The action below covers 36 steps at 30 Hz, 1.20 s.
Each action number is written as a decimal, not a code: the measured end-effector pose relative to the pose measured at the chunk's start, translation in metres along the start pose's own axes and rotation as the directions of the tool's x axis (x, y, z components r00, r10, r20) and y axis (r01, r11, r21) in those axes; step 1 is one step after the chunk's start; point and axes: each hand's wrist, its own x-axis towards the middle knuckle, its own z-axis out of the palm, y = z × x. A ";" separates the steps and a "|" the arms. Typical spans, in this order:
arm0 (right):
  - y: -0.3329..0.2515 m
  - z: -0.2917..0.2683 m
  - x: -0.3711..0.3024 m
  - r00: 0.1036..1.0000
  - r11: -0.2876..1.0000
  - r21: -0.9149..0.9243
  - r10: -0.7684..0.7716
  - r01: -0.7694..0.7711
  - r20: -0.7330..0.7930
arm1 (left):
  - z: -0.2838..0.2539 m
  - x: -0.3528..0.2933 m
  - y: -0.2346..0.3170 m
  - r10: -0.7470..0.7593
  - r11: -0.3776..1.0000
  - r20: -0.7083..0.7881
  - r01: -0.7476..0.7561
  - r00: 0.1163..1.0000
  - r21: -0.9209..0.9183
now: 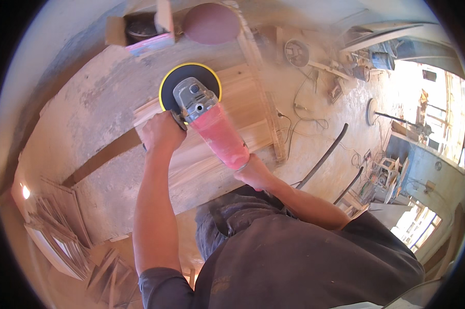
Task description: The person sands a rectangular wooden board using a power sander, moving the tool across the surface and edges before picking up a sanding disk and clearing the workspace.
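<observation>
- The red-bodied sander [219, 136] is held over the far left part of the pale wooden panel [248, 110], on the worktable [88, 87]; whether the wood is touched by its pad cannot be told.
- The left hand [163, 131] is closed at the left of the metal head [194, 95], apparently around a side handle mostly hidden by the fingers.
- The right hand [255, 172] is wrapped around the near end of the red body.
- Considerable weight is to be expected, likely concentrated at the head, so a two-handed hold seems well suited.
- The casing is judged stiff, and its pale dusting may make it slippery; the rear body and side handle are best grasped.
- The yellow-rimmed black pad [170, 90] is probably more yielding, and should be kept clear of fingers.
</observation>
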 end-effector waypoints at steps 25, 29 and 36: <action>0.152 -0.039 -0.014 0.968 0.952 -0.179 -0.252 0.246 -0.007 | 0.107 -0.080 0.061 -0.176 0.982 -0.009 0.176 0.984 0.070; 0.129 -0.028 -0.009 0.974 0.935 -0.272 -0.213 0.227 0.080 | 0.110 -0.099 0.030 -0.312 0.949 -0.034 0.313 0.949 0.023; 0.206 -0.051 -0.022 0.944 0.951 -0.161 -0.288 0.263 -0.161 | 0.111 -0.075 0.115 -0.044 0.999 0.134 0.044 0.990 0.004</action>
